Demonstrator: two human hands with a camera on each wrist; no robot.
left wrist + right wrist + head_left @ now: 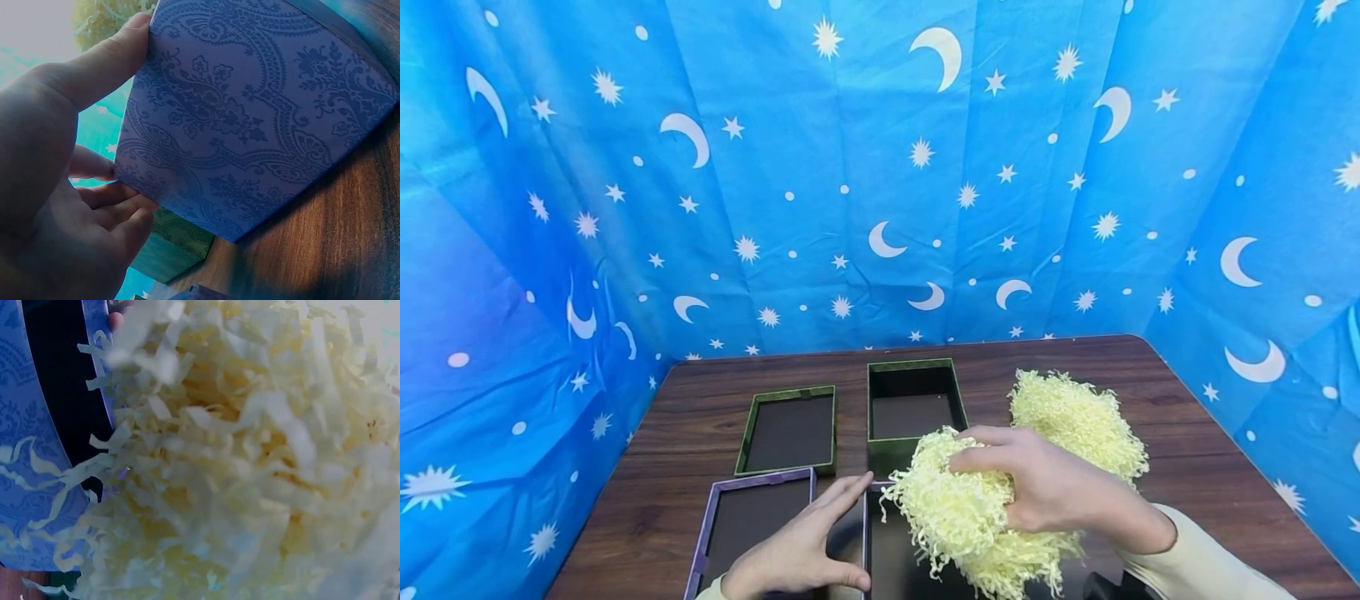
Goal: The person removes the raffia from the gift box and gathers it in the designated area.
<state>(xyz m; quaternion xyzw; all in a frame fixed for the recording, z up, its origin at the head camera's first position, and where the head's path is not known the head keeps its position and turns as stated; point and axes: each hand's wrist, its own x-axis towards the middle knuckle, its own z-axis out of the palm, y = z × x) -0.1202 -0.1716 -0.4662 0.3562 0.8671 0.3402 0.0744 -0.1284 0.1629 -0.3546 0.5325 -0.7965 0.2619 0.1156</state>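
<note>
My right hand [1052,483] grips a large clump of pale yellow shredded paper [953,500] over a purple box [895,550] with a dark inside. Loose strands of the clump hang across the box in the right wrist view, with most of that view filled by paper. At the left side of this box is my left hand [801,542], fingers extended and thumb apart. The left wrist view has its thumb and fingertips at the rim of the box's patterned purple wall [250,125]. The clump covers much of the box's inside.
A purple lid [752,517] lies under and left of the left hand. Behind it is a green lid [793,433], with a deeper green box [886,457] to its right. A second pile of yellow shredded paper [1078,417] sits at the right. Blue curtains [880,167] surround the wooden table [647,475].
</note>
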